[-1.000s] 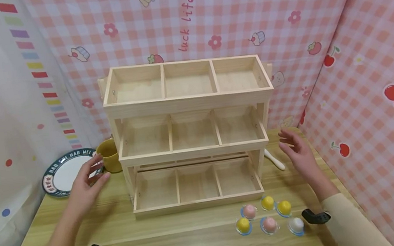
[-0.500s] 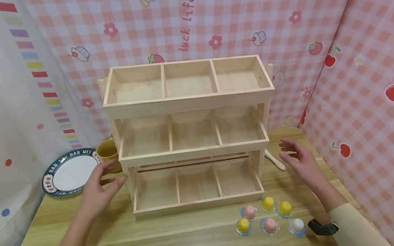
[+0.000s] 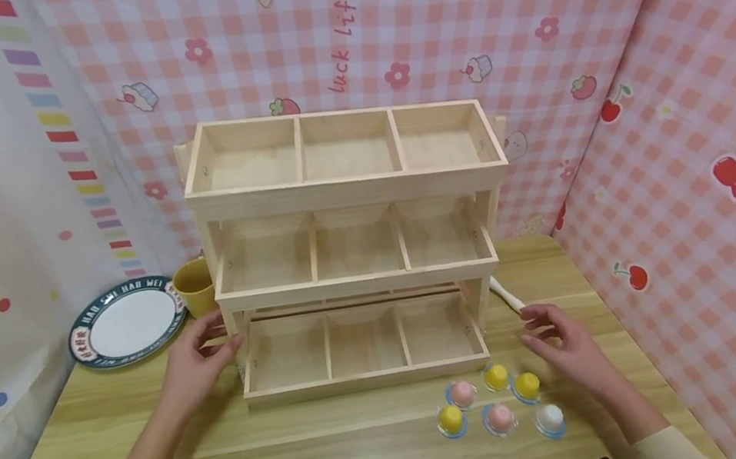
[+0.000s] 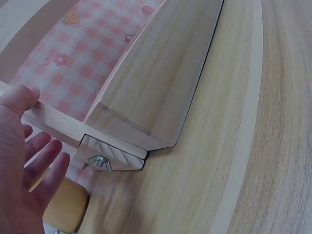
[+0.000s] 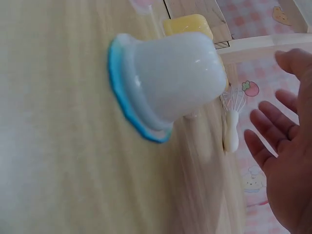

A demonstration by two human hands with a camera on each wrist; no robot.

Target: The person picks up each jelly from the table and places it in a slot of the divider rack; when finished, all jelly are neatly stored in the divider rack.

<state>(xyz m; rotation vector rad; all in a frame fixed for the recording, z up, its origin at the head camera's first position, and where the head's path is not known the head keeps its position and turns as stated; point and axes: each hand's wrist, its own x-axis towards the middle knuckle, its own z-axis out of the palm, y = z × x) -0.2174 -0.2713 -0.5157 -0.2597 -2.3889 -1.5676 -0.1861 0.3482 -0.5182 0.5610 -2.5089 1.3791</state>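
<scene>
A three-tier wooden shelf [image 3: 355, 287], each tier split into three compartments, stands at the middle of the table. My left hand [image 3: 198, 360] is at its lower left side, fingers loosely bent; in the left wrist view the thumb of the left hand [image 4: 24, 146] lies at the side upright, touching or very close. To the right of the shelf, my right hand [image 3: 568, 346] hovers with relaxed fingers and holds nothing. Closest to it are a whisk [image 5: 233, 129] with a pale handle and several small dome-shaped cups: a white cup [image 3: 549, 419], a yellow cup [image 3: 526, 386] and a pink cup [image 3: 500, 419].
A dark-rimmed plate [image 3: 132, 322] lies at the back left, beside a yellow mug [image 3: 194, 289] that the shelf's left side partly covers. Behind hangs a pink checked cloth [image 3: 344, 46]. A wing nut [image 4: 101, 161] sticks out near the shelf's foot.
My left hand has moved right and slightly down, up to the shelf's left upright. My right hand has lowered toward the cups. The shelf and cups stay in place; the view shifts slightly.
</scene>
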